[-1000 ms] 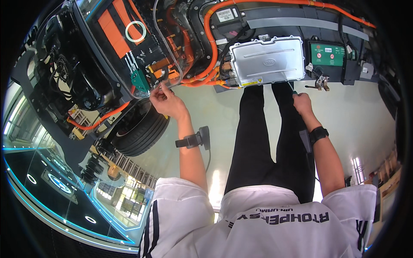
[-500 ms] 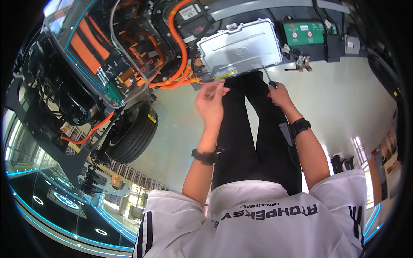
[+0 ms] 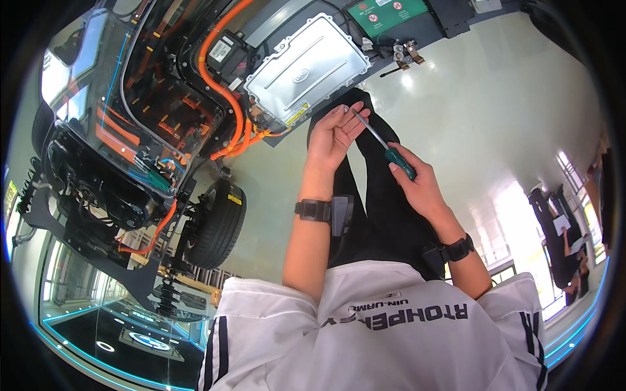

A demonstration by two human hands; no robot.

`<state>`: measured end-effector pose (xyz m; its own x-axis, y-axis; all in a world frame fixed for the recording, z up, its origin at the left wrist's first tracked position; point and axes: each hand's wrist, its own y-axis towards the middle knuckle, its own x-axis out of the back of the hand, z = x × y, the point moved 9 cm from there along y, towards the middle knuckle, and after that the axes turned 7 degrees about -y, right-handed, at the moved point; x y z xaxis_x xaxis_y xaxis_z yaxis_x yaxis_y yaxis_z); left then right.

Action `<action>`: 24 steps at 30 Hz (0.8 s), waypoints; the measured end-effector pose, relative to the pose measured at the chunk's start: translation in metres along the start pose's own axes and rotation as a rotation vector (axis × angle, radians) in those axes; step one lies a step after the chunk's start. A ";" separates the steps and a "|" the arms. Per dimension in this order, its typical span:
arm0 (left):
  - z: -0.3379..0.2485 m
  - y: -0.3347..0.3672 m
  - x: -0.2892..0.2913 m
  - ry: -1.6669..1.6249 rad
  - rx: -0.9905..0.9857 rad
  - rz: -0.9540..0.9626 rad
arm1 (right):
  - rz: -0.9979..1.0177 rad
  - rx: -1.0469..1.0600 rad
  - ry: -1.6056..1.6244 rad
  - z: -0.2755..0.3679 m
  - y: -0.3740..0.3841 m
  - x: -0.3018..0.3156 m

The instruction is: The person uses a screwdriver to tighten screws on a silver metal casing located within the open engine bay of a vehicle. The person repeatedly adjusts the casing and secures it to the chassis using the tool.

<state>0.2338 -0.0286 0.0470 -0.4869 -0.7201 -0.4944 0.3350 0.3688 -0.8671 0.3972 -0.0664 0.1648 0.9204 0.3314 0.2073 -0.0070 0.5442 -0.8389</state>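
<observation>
My right hand (image 3: 417, 182) is closed round the green handle of a screwdriver (image 3: 400, 164). Its metal shaft slants up and left, and the tip ends by the fingers of my left hand (image 3: 336, 133). That left hand is turned palm up, thumb and fingers curled together around a tiny pale piece at their tips, too small to name. Beyond both hands lies a flat silver metal cover (image 3: 306, 68) with bolt lugs around its edge and a yellow warning label on the near corner. Neither hand touches it.
Orange high-voltage cables (image 3: 228, 98) curve past the cover's left side. Further left are a clear-panelled vehicle cutaway and a tyre (image 3: 218, 221). A green labelled box (image 3: 388, 16) and metal clamps (image 3: 407, 55) sit at the far right. People (image 3: 564, 234) stand at the right.
The screwdriver has left the cover's near edge and moved back to my left hand. My left hand has turned palm up. The view has shifted, so the cover appears further left.
</observation>
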 end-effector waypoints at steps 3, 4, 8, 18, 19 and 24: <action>0.005 -0.004 -0.009 0.021 0.017 0.014 | -0.061 0.111 -0.055 0.001 -0.004 0.009; 0.006 -0.005 -0.009 0.021 0.018 0.008 | -0.097 0.167 -0.084 0.002 -0.005 0.011; 0.008 -0.005 -0.006 0.038 0.050 0.009 | -0.116 0.190 -0.210 0.003 -0.004 0.013; -0.007 -0.007 0.026 0.081 0.056 -0.061 | -0.226 0.306 -0.510 0.019 -0.002 -0.004; -0.009 -0.009 0.028 0.106 0.057 -0.064 | -0.229 0.303 -0.544 0.020 -0.003 -0.007; -0.020 -0.011 0.040 0.195 0.068 -0.096 | -0.252 0.278 -0.649 0.033 -0.009 -0.022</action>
<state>0.1950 -0.0496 0.0357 -0.6633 -0.6205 -0.4183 0.3304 0.2587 -0.9077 0.3639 -0.0531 0.1842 0.4919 0.5125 0.7038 -0.0042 0.8098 -0.5867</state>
